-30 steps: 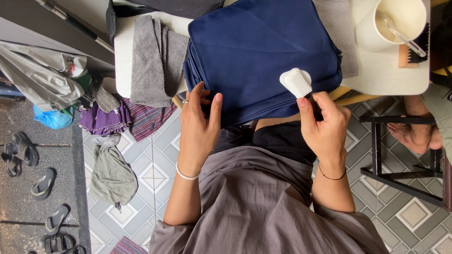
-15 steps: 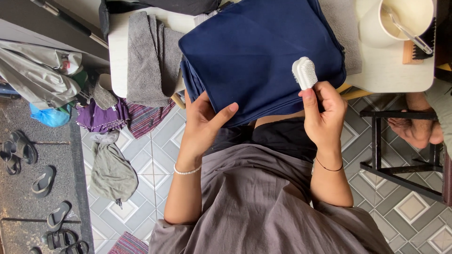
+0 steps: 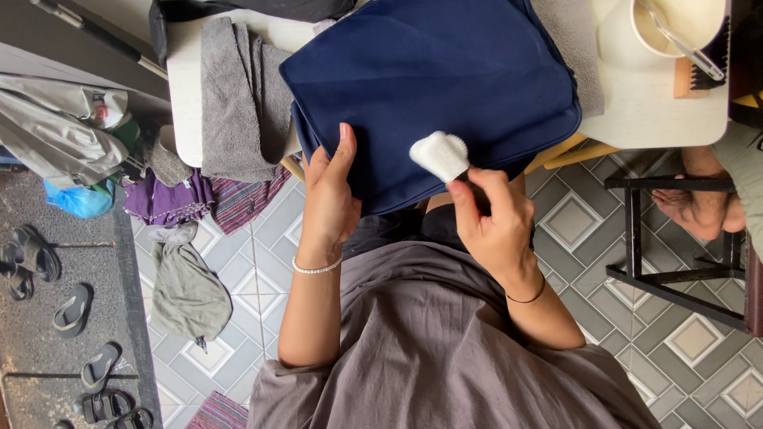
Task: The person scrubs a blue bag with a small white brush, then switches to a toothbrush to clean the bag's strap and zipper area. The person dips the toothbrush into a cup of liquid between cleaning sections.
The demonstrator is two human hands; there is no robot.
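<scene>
White brush on navy bag, both hands engaged.

Right hand (image 3: pixel 493 226) pinches the dark handle of a small white-bristled brush (image 3: pixel 439 155), its head resting on the dark navy blue fabric bag (image 3: pixel 433 87). Left hand (image 3: pixel 330 195) lies flat with fingers extended, bracing the bag's lower left edge. Bag sits on the white table (image 3: pixel 652 111), overhanging the near edge, beside a folded grey towel (image 3: pixel 234 99). White cup (image 3: pixel 668 28) at the table's far right.
</scene>
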